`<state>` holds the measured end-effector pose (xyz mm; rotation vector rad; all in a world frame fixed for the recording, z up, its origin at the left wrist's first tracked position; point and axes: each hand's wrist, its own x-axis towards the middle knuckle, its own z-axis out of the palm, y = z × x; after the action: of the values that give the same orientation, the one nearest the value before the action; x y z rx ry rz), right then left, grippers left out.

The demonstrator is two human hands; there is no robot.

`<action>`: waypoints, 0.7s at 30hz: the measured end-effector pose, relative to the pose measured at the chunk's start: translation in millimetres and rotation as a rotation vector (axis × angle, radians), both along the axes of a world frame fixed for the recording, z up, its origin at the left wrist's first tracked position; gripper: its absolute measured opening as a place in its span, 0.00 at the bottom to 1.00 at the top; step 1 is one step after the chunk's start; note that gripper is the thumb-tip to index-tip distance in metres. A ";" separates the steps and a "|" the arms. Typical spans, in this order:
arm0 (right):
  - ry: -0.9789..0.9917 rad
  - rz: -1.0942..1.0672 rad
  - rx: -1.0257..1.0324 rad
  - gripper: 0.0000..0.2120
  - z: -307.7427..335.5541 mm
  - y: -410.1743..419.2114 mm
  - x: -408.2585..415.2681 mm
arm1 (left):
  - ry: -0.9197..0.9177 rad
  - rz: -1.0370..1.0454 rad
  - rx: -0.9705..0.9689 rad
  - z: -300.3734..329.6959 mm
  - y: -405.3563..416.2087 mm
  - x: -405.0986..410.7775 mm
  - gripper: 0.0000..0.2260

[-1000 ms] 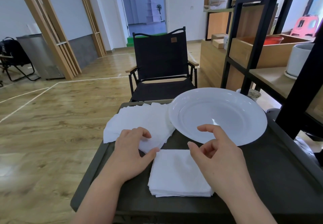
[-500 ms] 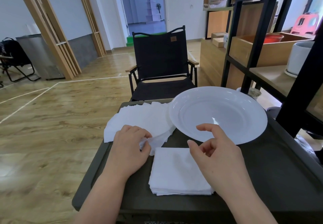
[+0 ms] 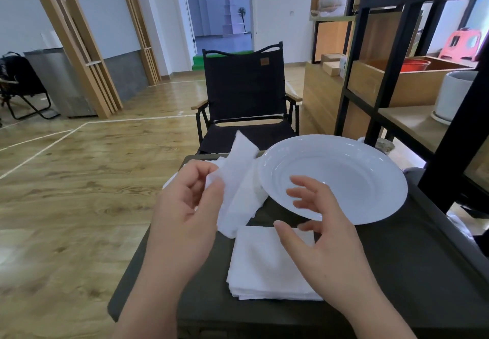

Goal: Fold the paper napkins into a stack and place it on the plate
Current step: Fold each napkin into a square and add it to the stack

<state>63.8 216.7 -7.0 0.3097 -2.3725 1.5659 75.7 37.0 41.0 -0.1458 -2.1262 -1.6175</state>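
The left hand pinches a limp white paper napkin — the right hand hovers, fingers spread, over the square folded napkin stack.

Bare dark tabletop lies open at the lower right of the frame. The round white plate fills the centre right; a black metal shelf frame walls the right edge.

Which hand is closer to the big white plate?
Right. The right hand hovers open over the plate's near rim; the left hand pinches a napkin beside it.
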 end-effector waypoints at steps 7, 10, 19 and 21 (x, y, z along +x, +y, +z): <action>-0.207 0.382 -0.230 0.38 12.4 10.8 8.1 | -0.365 -0.160 0.632 -0.6 6.6 8.7 0.17; -0.241 0.395 -0.354 0.33 15.8 11.6 9.8 | -0.427 -0.185 0.664 -16.3 4.9 2.8 0.14; -0.094 0.060 -0.335 0.27 11.3 12.7 3.2 | -0.221 -0.251 0.170 -21.5 0.8 5.1 0.19; -0.100 0.072 -0.265 0.22 11.8 12.1 3.8 | -0.140 -0.185 0.009 -23.3 -1.4 5.4 0.14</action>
<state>67.6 228.8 4.7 0.2673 -2.2100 1.9447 81.1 35.6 17.7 -0.2392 -2.2671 -1.7895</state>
